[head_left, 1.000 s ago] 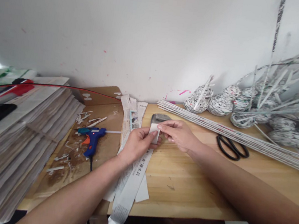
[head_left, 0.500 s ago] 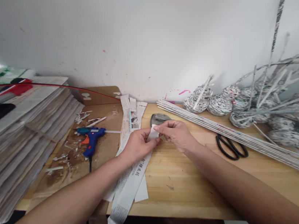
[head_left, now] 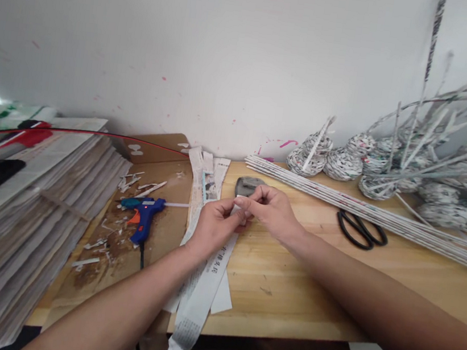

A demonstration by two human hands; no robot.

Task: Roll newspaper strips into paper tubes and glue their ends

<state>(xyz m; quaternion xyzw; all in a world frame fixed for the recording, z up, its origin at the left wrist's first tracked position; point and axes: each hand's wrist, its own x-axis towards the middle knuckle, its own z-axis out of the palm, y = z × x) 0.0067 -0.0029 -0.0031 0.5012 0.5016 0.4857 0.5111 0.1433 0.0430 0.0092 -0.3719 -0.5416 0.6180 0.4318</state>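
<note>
A long newspaper strip [head_left: 203, 289] runs from my fingers down over the table's front edge. My left hand [head_left: 216, 224] pinches its upper end from the left. At the same end my right hand [head_left: 270, 208] has thumb and forefinger closed on the paper's corner, so the fingertips of both hands nearly meet. Most of the gripped end is covered by the fingers. More newspaper strips [head_left: 210, 166] lie flat beneath and behind my left hand. Just beyond my hands is a grey, flat-looking object [head_left: 247, 185], partly covered by my right hand.
Left of my hands, a blue glue gun [head_left: 144, 220] rests on stained cardboard [head_left: 159, 280]. A tall stack of newspaper [head_left: 34, 217] stands farther left. Rolled paper sticks [head_left: 325, 193], black-handled scissors [head_left: 361, 231] and woven paper shapes [head_left: 342, 164] occupy the right side.
The strip's white end, upright and visible before, is now mostly hidden between my fingers. My right hand has shifted slightly left, closer to my left hand.
</note>
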